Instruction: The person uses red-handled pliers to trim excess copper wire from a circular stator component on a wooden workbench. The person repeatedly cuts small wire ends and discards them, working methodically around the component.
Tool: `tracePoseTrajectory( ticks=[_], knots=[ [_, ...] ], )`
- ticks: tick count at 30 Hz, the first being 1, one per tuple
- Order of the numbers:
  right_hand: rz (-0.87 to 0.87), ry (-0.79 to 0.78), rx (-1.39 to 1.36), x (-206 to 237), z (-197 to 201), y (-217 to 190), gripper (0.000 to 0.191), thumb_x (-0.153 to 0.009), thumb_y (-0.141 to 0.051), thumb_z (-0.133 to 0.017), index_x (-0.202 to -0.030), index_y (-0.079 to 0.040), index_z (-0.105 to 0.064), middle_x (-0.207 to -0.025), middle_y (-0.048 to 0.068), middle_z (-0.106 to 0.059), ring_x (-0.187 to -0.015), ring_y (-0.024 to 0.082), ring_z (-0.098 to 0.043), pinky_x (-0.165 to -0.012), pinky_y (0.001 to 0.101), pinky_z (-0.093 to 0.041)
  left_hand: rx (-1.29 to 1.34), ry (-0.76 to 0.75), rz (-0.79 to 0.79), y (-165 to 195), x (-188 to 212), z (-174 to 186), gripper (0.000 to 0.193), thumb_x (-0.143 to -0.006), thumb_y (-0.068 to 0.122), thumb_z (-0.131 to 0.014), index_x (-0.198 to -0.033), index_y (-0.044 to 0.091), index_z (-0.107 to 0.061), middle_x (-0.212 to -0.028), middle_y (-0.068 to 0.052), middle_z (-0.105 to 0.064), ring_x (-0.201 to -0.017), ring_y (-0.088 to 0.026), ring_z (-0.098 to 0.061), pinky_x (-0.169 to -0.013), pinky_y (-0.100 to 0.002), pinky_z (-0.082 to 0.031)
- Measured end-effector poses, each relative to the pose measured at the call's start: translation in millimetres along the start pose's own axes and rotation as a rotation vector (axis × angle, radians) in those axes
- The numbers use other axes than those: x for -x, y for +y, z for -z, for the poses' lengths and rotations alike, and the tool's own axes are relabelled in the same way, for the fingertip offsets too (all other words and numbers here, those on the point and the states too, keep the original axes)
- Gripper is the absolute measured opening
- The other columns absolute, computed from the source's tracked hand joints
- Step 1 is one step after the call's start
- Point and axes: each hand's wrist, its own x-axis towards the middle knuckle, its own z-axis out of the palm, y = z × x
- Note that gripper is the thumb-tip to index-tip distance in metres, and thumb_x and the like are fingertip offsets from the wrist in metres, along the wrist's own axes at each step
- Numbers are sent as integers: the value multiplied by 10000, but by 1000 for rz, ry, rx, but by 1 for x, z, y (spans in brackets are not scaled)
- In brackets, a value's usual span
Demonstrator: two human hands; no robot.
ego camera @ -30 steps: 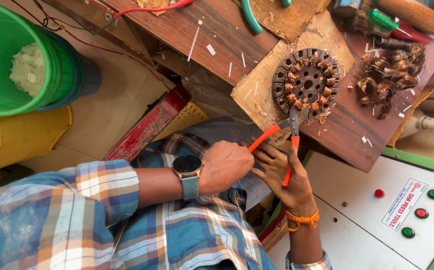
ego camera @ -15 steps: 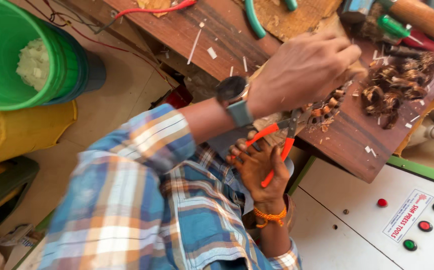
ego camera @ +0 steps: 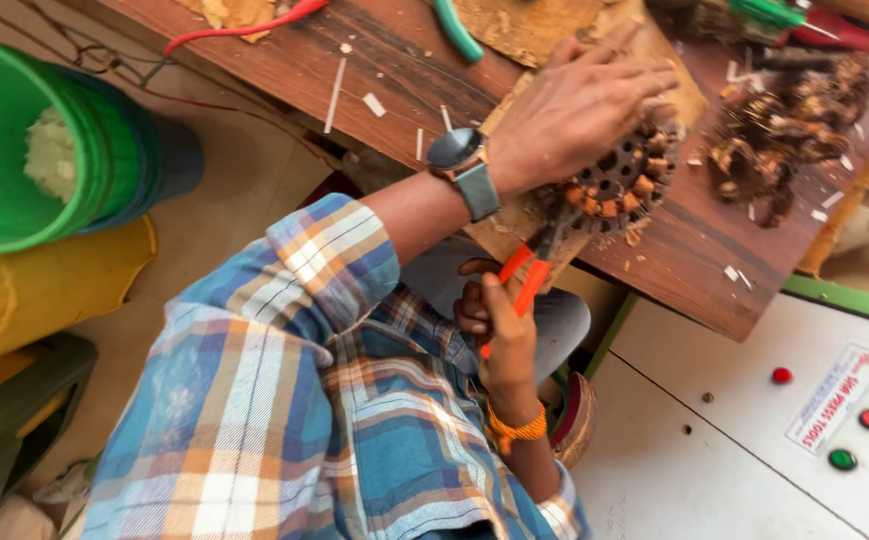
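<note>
Left hand (ego camera: 579, 110): fingers spread, pressing stator (ego camera: 619, 180) on counter (ego camera: 374, 60). Right hand (ego camera: 494, 325): fingers gripping pliers (ego camera: 529, 270). Risk: pliers slipping under force, nicking left hand.

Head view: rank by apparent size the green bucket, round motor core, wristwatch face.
1. green bucket, though cropped and nearer the camera
2. round motor core, partly covered by the left hand
3. wristwatch face

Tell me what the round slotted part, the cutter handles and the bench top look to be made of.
Round slotted part: apparently dark metal, dull, with coppery wire bundles in its slots. Cutter handles: likely plastic or rubber sleeves, bright orange, smooth. Bench top: wood, reddish-brown with visible grain, worn and littered with chips.
</note>
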Motion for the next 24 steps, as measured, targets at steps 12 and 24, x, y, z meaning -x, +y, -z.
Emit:
tracePoseTrajectory(
  ticks=[12,24],
  knots=[
    [56,-329,301,85,41,-19,539,-1057,-465,-540,-1279,23,-597,-1006,72,-595,-941,204,-631,-788,315,-520,-251,254,-175,23,0,38,291,-1082,319,-537,-1183,86,-679,-1356,-77,-655,-1311,-334,-451,-1004,-516,-427],
    [929,312,554,111,13,-44,429,-1090,-297,-632,-1395,-17,-520,-783,12,-588,-646,88,-515,-568,219,-381,1358,-590,236,139,172,58,452,-1090,503,-428,-1070,87,-602,-873,-21,-551,-835,-114,-545,-768,-311,-501]
  ],
)
